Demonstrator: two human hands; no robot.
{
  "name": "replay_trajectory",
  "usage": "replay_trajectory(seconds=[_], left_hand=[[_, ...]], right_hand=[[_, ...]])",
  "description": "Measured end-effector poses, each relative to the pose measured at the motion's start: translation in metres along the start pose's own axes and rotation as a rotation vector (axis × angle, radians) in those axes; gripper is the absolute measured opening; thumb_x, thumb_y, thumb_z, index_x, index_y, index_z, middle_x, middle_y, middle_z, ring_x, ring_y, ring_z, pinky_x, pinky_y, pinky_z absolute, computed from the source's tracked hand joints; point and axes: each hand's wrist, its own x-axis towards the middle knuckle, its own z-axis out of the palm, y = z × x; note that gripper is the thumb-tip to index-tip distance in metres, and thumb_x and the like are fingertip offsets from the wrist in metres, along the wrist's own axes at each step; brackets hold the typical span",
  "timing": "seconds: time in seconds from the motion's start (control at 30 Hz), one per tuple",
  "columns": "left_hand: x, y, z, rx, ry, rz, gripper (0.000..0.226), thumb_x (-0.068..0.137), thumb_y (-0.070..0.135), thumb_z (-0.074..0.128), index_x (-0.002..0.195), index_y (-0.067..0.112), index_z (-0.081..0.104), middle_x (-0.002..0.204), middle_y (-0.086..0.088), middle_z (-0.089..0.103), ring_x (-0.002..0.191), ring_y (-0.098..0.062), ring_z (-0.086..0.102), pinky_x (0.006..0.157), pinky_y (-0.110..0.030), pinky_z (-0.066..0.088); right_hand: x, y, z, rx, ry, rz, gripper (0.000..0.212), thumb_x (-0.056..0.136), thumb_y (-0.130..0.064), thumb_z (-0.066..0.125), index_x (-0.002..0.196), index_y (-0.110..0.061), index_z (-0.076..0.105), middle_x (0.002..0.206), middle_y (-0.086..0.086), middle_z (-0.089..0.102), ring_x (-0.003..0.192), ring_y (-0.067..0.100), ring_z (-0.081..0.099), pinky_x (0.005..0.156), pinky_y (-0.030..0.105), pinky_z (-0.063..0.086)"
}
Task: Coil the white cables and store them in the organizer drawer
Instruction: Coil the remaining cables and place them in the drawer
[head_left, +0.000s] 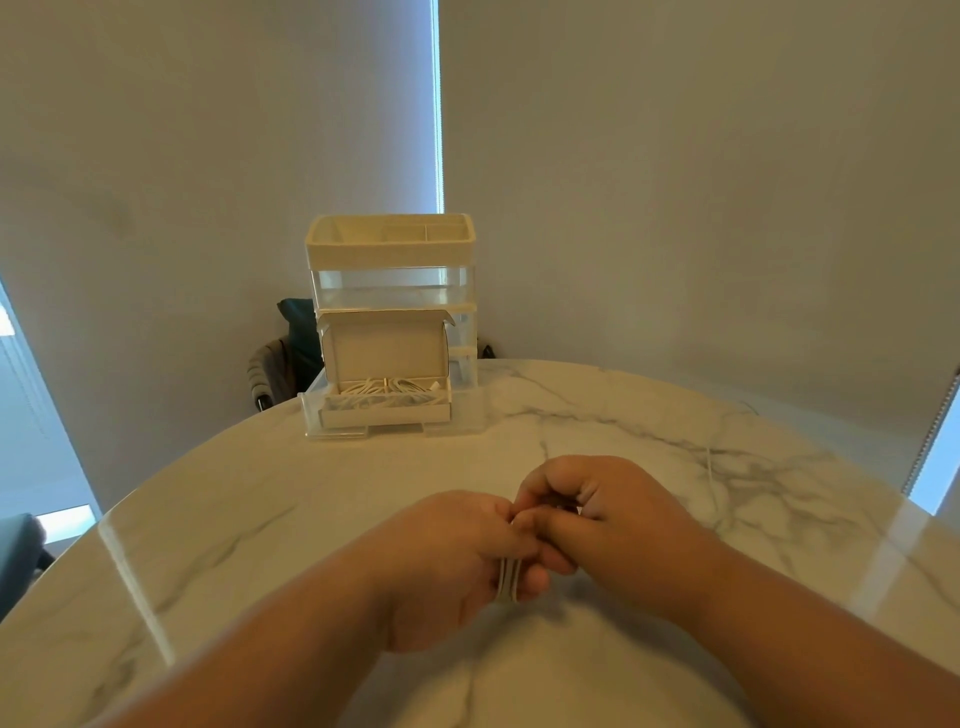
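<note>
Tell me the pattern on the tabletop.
The tabletop is white marble with grey veins, seen in the head view.

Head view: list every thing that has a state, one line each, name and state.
left hand: closed on the coiled cable
right hand: fingers curled on the same coil
coiled cable: bundled, held above the table
bottom drawer: pulled open
cardboard box: lid up, cables inside
top tray: looks empty

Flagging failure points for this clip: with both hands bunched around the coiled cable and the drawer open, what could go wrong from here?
1. The coiled cable shows only as a few loops between the left hand and right hand; loosening the grip may let it spring open.
2. The box in the open drawer already holds cables, so another coil may not fit.
</note>
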Motion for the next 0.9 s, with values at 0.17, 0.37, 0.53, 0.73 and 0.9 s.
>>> replay_trajectory(seconds=[0.17, 0.37, 0.53, 0.73, 0.9], left_hand=[[-0.002, -0.001, -0.004, 0.113, -0.031, 0.047, 0.013, 0.092, -0.009, 0.053, 0.095, -0.004, 0.065, 0.085, -0.013, 0.07, 0.082, -0.021, 0.066, 0.078, -0.027, 0.054], [-0.008, 0.003, -0.002, 0.081, -0.028, 0.021, 0.02, 0.089, -0.018, 0.05, 0.103, -0.013, 0.064, 0.089, -0.02, 0.067, 0.08, -0.028, 0.069, 0.084, -0.035, 0.059], [-0.011, 0.003, 0.001, 0.162, -0.039, 0.025, 0.019, 0.093, -0.015, 0.048, 0.102, -0.01, 0.064, 0.086, -0.019, 0.07, 0.075, -0.026, 0.069, 0.079, -0.032, 0.058], [-0.012, 0.004, 0.009, 0.265, 0.045, 0.055, 0.022, 0.091, -0.014, 0.043, 0.091, -0.002, 0.062, 0.069, -0.01, 0.065, 0.059, -0.019, 0.059, 0.06, -0.023, 0.051], [-0.011, 0.004, 0.015, 0.246, 0.17, 0.071, 0.02, 0.094, 0.0, 0.047, 0.083, -0.002, 0.063, 0.059, -0.008, 0.055, 0.053, -0.02, 0.047, 0.054, -0.025, 0.043]], right_hand=[[0.002, 0.005, 0.0, 0.004, -0.001, -0.022, 0.016, 0.085, -0.015, 0.069, 0.082, -0.03, 0.074, 0.081, -0.013, 0.072, 0.079, 0.005, 0.067, 0.073, 0.027, 0.055], [0.005, 0.007, -0.008, -0.121, 0.074, -0.121, 0.017, 0.081, -0.024, 0.075, 0.077, -0.04, 0.07, 0.08, -0.023, 0.066, 0.082, 0.003, 0.062, 0.068, 0.011, 0.043], [0.007, 0.011, -0.012, -0.125, 0.066, -0.117, 0.019, 0.082, -0.021, 0.076, 0.079, -0.039, 0.07, 0.085, -0.024, 0.067, 0.086, 0.0, 0.061, 0.071, 0.009, 0.041], [0.009, 0.019, -0.013, 0.036, 0.051, 0.001, 0.013, 0.084, -0.013, 0.073, 0.082, -0.025, 0.075, 0.084, -0.012, 0.072, 0.082, 0.0, 0.064, 0.073, 0.009, 0.044], [0.011, 0.026, -0.007, 0.135, 0.043, 0.058, 0.009, 0.085, -0.014, 0.073, 0.083, -0.022, 0.076, 0.084, -0.006, 0.074, 0.084, 0.008, 0.067, 0.079, 0.02, 0.051]])
